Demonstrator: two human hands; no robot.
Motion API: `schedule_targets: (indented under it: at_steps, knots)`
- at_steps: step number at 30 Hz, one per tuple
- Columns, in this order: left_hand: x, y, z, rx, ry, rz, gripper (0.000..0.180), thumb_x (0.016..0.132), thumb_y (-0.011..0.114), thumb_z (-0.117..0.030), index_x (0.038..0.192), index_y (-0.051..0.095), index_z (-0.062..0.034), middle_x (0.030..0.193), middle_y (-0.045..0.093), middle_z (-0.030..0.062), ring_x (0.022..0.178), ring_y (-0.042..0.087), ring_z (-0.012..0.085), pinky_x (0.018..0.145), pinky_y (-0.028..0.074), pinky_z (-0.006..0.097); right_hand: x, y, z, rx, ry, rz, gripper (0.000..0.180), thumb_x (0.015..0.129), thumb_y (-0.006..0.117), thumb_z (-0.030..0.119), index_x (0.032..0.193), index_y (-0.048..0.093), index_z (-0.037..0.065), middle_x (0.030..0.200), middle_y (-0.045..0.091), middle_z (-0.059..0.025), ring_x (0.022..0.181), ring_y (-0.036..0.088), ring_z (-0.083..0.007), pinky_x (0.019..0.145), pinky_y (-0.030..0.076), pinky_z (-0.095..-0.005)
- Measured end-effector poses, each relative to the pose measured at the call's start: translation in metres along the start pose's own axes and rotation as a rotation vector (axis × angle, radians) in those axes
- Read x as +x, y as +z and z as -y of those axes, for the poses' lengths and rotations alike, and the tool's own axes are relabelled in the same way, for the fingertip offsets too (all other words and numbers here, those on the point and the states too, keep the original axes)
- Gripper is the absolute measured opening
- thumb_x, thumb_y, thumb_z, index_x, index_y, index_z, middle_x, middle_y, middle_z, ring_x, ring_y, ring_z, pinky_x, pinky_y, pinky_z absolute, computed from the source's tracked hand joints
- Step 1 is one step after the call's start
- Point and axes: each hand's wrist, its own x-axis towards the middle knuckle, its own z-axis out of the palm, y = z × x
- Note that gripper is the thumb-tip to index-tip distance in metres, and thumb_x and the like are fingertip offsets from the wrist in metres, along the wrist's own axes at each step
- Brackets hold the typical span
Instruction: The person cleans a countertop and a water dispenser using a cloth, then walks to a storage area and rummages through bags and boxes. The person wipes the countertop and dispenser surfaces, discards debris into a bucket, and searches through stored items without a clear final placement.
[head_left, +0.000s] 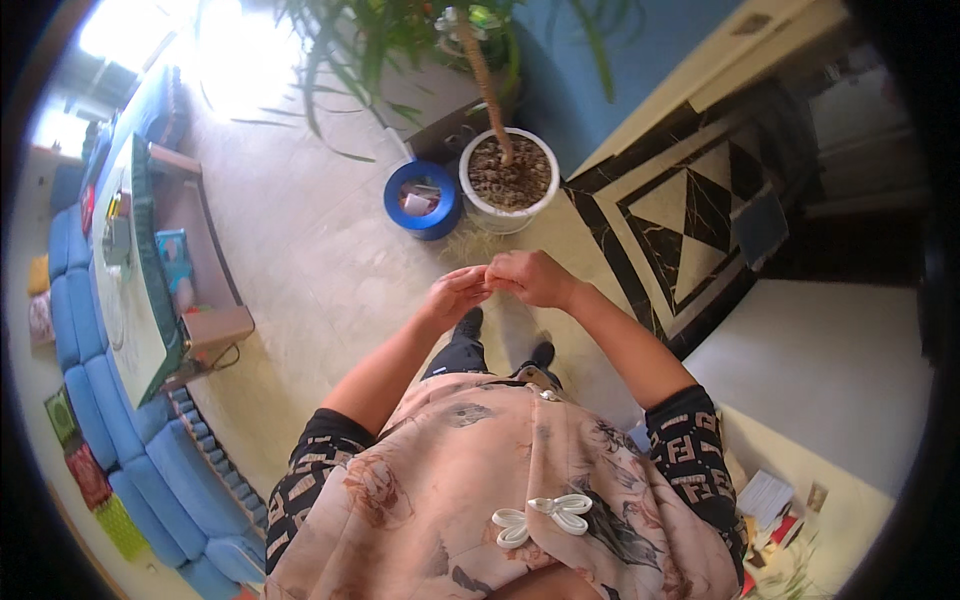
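Note:
Both of my hands meet in front of my body, above the floor near the blue bin and the plant pot. My left hand point(459, 293) has its fingers stretched toward the right, and their tips touch the other hand. My right hand point(534, 279) is curled, with thumb and fingers pressed together at those fingertips. Whether something small lies between them I cannot make out. Just beyond stands a round blue bin point(446, 221) with some pale litter inside. Beside it is a white pot point(503, 221) of dark soil, from which a thin-trunked plant point(484, 80) rises.
At the left, a long table point(146, 270) stands before a blue sofa point(88, 330). A black-and-white patterned floor panel point(688, 228) lies at the right, with a pale flat surface point(810, 370) nearer me. Papers point(765, 498) sit at lower right. My shoes point(469, 322) stand on the pale floor.

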Motion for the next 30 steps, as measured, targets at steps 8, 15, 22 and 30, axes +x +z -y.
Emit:
schedule_targets:
  at_steps: [8, 15, 22, 30]
  knots:
    - [-0.028, -0.118, 0.039, 0.191, 0.062, -0.523, 0.028, 0.093, 0.063, -0.024, 0.111, 0.066, -0.0028, 0.104, 0.069, 0.0067, 0.088, 0.064, 0.0156, 0.087, 0.052, 0.031, 0.107, 0.046, -0.09, 0.245, -0.019, 0.165, 0.005, 0.086, 0.064, 0.01, 0.087, 0.065, 0.006, 0.085, 0.064, -0.0115, 0.081, 0.064, -0.0292, 0.071, 0.05, -0.0368]
    - [-0.015, -0.151, 0.141, 0.755, 0.086, -0.843, 0.03, 0.091, 0.062, -0.031, 0.102, 0.071, -0.0043, 0.094, 0.07, 0.0103, 0.088, 0.065, 0.022, 0.079, 0.05, 0.035, 0.177, 0.096, -0.18, 0.588, 0.315, 0.439, 0.009, 0.092, 0.06, 0.01, 0.088, 0.062, 0.002, 0.085, 0.063, -0.002, 0.08, 0.057, -0.0107, 0.074, 0.047, -0.0264]
    - [0.001, -0.142, 0.224, 1.192, -0.127, -0.769, 0.037, 0.087, 0.065, -0.035, 0.114, 0.065, -0.0083, 0.132, 0.055, 0.0174, 0.122, 0.05, 0.0409, 0.102, 0.043, 0.045, 0.223, 0.161, -0.251, 0.875, 0.666, 0.382, 0.015, 0.096, 0.055, 0.018, 0.086, 0.058, 0.007, 0.084, 0.061, -0.0025, 0.077, 0.058, -0.0121, 0.074, 0.048, -0.0276]
    - [0.018, -0.158, 0.235, 1.316, -0.292, -0.672, 0.047, 0.089, 0.06, -0.042, 0.125, 0.062, -0.0116, 0.146, 0.042, 0.0124, 0.142, 0.027, 0.0354, 0.116, 0.022, 0.049, 0.233, 0.248, -0.355, 1.133, 0.907, 0.032, 0.012, 0.093, 0.052, 0.016, 0.083, 0.053, 0.009, 0.074, 0.053, -0.0022, 0.069, 0.054, -0.0162, 0.067, 0.047, -0.0304]
